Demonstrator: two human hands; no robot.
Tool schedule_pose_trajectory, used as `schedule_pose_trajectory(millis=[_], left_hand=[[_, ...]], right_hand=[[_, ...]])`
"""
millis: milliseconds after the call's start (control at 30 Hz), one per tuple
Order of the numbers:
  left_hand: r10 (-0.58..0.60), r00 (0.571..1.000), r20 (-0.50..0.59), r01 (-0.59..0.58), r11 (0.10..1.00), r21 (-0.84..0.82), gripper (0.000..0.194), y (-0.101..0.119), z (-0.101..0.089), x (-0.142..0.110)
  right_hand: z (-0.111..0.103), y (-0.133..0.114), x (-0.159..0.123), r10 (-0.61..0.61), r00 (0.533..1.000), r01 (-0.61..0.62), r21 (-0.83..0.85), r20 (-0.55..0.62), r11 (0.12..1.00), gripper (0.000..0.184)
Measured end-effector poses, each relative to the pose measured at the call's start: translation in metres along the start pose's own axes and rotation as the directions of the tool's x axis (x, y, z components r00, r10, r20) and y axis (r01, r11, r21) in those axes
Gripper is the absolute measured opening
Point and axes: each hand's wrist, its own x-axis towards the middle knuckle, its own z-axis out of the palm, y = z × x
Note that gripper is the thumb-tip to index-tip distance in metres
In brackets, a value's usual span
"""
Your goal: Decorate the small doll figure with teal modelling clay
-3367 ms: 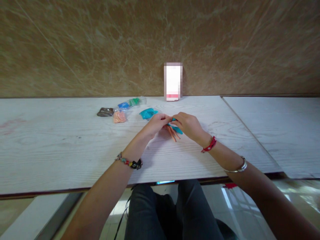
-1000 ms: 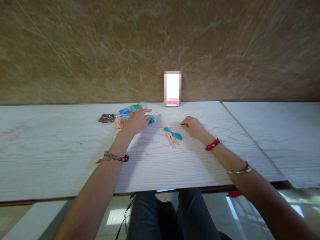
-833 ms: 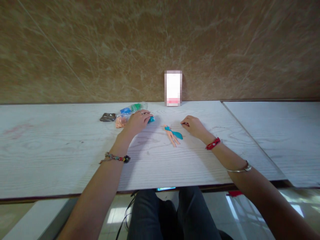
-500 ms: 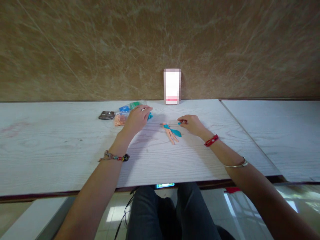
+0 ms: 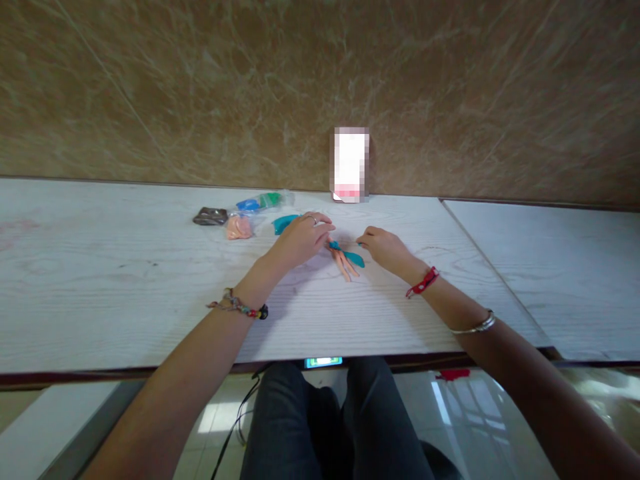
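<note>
A small peach clay figure (image 5: 345,268) lies on the white table, with a teal clay piece (image 5: 354,259) across its upper body and spreading to the right. My left hand (image 5: 303,239) is over the figure's upper end, fingers stretched out and slightly apart. Whether its fingertips touch the figure I cannot tell. To the right of the figure, my right hand (image 5: 384,247) is closed in a pinch on a small bit of teal clay (image 5: 360,244). A larger teal clay lump (image 5: 284,224) lies behind my left hand, partly hidden by it.
Several clay packets lie at the back left: brown (image 5: 211,216), peach (image 5: 239,227), blue (image 5: 248,205) and green (image 5: 271,199). A phone with a blurred screen (image 5: 351,163) leans on the marbled wall. The table's front edge (image 5: 390,359) runs above my knees.
My left hand has moved right, from beside the clay packets to the figure's upper end, uncovering more of the teal lump. My right hand stays right of the figure, still pinching. The view has shifted slightly.
</note>
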Motion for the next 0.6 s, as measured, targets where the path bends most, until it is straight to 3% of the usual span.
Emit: schedule_pose_trajectory(millis=[200,300,433,600], left_hand=[[0.017,0.999,0.03,-0.017,1.0,0.005,0.025,0.004,0.006,0.003],[0.02,0.999,0.031,-0.019,1.0,-0.014,0.025,0.005,0.008,0.004],[-0.004,1.0,0.009,0.005,0.996,-0.085,0.024,0.004,0.009,0.004],[0.0,1.0,0.014,0.002,0.994,-0.108,0.021,0.003,0.008,0.005]], right_hand=[[0.006,0.01,-0.007,-0.025,0.996,0.028,0.039,-0.089,0.999,0.03],[0.006,0.014,-0.013,-0.061,0.996,0.065,0.067,-0.072,0.996,0.033],[0.001,0.011,-0.025,-0.13,0.991,0.129,-0.043,-0.029,0.991,0.044],[-0.007,0.003,-0.029,-0.084,0.996,0.086,-0.19,0.02,0.978,0.051]])
